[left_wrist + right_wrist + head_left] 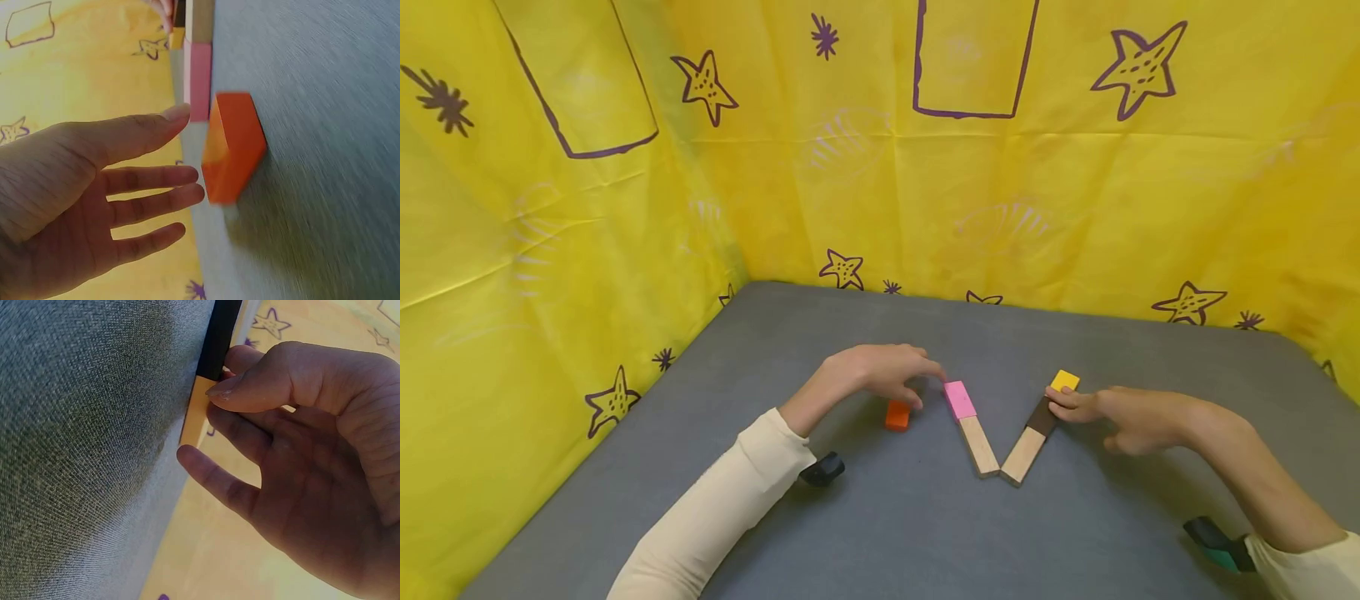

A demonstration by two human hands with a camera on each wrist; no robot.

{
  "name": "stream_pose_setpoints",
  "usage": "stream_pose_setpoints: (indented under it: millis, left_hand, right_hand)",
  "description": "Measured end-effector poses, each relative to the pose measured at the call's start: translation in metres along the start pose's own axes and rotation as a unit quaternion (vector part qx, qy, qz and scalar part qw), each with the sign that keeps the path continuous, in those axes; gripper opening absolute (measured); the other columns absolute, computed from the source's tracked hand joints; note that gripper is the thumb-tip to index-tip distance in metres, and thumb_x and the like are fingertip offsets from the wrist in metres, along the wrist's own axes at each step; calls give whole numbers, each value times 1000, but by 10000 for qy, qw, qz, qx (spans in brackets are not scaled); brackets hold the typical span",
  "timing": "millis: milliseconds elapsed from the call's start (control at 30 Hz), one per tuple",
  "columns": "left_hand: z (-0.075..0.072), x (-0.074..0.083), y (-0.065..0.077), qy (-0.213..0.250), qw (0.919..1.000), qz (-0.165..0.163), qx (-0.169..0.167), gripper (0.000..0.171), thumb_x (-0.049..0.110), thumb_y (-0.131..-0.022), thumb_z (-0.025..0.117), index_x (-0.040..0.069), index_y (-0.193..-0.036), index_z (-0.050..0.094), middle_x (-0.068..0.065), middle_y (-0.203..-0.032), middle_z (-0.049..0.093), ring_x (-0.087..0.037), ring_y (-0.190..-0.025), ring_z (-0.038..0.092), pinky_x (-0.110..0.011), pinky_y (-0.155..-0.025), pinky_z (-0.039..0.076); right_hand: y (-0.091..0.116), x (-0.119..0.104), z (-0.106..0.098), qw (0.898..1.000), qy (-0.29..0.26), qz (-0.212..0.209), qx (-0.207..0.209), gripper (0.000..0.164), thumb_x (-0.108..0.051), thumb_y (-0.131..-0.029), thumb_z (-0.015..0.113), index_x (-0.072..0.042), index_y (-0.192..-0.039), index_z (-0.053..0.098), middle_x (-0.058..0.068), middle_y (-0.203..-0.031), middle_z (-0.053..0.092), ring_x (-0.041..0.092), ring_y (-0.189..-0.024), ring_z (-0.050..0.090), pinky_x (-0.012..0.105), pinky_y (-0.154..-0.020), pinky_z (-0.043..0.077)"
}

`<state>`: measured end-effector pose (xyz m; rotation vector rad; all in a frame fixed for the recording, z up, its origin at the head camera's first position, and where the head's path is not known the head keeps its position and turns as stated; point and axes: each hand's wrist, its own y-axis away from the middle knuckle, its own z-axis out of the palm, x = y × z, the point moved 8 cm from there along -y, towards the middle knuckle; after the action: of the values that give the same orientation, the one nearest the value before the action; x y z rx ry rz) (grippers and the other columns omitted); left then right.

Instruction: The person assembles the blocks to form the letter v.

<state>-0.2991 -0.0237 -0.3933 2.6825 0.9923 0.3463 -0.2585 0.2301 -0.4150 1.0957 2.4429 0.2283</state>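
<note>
Several small blocks lie end to end in a V shape. Its left arm is a pink block (959,400) and a plain wooden block (979,447). The right arm has a second wooden block (1022,456), a dark brown block (1042,417) and a yellow block (1065,381). My left hand (887,372) hovers with fingers spread beside an orange block (236,147), its index fingertip right at the pink block's far end. My right hand (1138,417) touches the dark and yellow blocks with its fingertips where they meet; in the right wrist view the thumb lies alongside the yellow block (197,409).
The blocks lie on a grey tabletop (925,542). Yellow cloth walls (1037,175) with purple starfish drawings rise along the back and left edges. Dark wrist-worn devices show beneath the left forearm (823,469) and the right forearm (1217,542).
</note>
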Motion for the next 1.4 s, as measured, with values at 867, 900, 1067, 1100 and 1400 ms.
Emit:
stream_pose_setpoints:
  millis: [867,900,1067,1100,1400]
  left_hand:
    - [17,-5,36,-88,9993,286,239,43,32,-94,80,16,-133,69,-2,-118,65,-19,-109,62,-34,-102,53]
    - [17,-5,36,-81,9993,291,230,43,32,-94,80,16,-132,69,-3,-118,65,-19,-110,62,-33,-101,53]
    - [16,-3,34,-117,9991,344,203,43,32,-95,79,15,-133,68,-3,-120,65,-18,-109,60,-33,-101,53]
    - [16,-3,33,-127,9991,353,204,43,32,-95,79,16,-133,68,-3,-120,65,-18,-109,60,-33,-101,53]
    - [12,-5,34,0,9994,331,28,38,31,-96,77,21,-132,68,0,-119,63,-21,-112,62,-34,-101,53]
  right_hand:
    - [2,0,-3,10000,-7,4,37,82,10,-77,65,-11,-155,50,16,-167,39,50,-148,43,28,-99,48]
    - [2,0,-2,10000,-13,10,36,81,10,-78,65,-11,-155,50,16,-168,39,50,-148,43,28,-98,48]
    - [4,0,-2,10000,-59,52,35,82,10,-78,65,-11,-155,50,17,-167,39,51,-148,43,27,-97,48]
    - [5,0,-2,10000,-63,53,36,82,10,-78,66,-10,-155,50,17,-167,39,51,-148,43,27,-97,48]
    - [2,-2,-1,9999,-91,60,-43,81,10,-79,67,-10,-156,49,18,-168,37,50,-149,41,31,-101,48]
